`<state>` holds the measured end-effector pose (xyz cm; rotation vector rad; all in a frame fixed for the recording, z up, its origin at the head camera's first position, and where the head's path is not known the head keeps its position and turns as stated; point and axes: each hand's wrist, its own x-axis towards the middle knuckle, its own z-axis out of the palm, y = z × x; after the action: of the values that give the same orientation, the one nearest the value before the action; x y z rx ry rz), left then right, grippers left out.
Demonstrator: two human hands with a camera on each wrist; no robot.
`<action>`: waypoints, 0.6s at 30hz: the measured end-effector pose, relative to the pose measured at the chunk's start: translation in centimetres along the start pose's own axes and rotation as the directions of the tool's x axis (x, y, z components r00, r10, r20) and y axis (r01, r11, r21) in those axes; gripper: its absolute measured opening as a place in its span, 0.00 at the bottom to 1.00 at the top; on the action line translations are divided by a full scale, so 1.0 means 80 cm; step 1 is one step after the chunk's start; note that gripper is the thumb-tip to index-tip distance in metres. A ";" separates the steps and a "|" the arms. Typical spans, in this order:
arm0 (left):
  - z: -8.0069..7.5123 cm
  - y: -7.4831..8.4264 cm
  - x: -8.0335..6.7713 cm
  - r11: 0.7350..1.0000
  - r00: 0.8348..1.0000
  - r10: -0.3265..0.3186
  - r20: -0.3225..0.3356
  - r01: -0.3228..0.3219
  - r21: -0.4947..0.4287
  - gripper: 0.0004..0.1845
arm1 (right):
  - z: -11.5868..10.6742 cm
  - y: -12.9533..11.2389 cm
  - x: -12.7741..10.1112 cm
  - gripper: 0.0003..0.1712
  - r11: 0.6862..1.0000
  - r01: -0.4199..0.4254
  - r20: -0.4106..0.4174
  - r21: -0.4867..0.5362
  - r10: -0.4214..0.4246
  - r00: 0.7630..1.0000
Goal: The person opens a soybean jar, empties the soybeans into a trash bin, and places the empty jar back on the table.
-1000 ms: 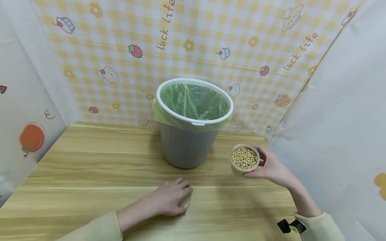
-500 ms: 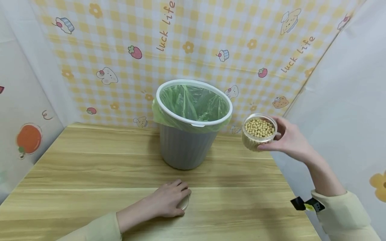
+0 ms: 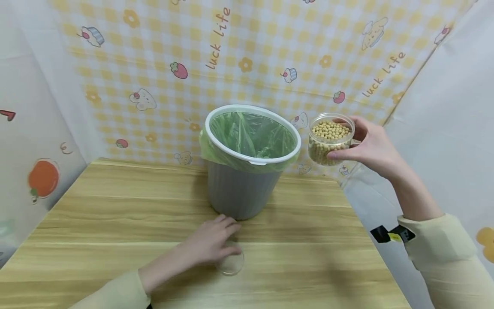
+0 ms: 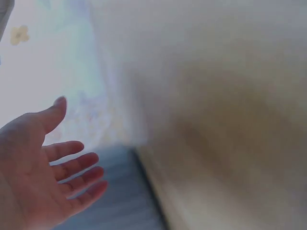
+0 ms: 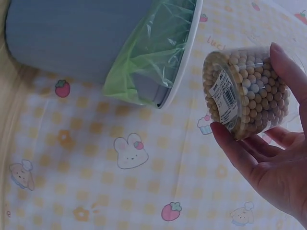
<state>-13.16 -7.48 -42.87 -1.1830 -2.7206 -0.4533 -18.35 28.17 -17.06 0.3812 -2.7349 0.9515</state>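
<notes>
While both hands are in view, the scene is listed from left to right.

Left hand: the left hand is held low over the light wooden tabletop with fingers straight and spread; nothing is gripped, as is also seen in the left wrist view.

Lid: a round clear plastic lid is laid flat on the tabletop, partly under the fingertips of the left hand; whether it is touched cannot be told.

Bin: a grey ribbed waste bin with a white rim and a green plastic liner is stood upright on the tabletop, just behind the left hand.

Jar: a clear round plastic jar filled with yellow soybeans is held in the air, uncapped, just right of the bin's rim.

Right hand: the right hand is curled round the jar's side, thumb against fingers.
</notes>
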 end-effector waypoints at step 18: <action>-0.188 -0.069 0.038 0.882 0.883 -0.385 -0.269 0.266 -0.389 0.32 | 0.026 -0.040 0.084 0.50 0.998 0.032 0.056 -0.052 -0.029 0.998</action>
<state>-19.18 -13.87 -29.09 -0.6031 -2.5940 -1.1051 -23.89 23.28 -14.86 0.4444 -2.7895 0.8712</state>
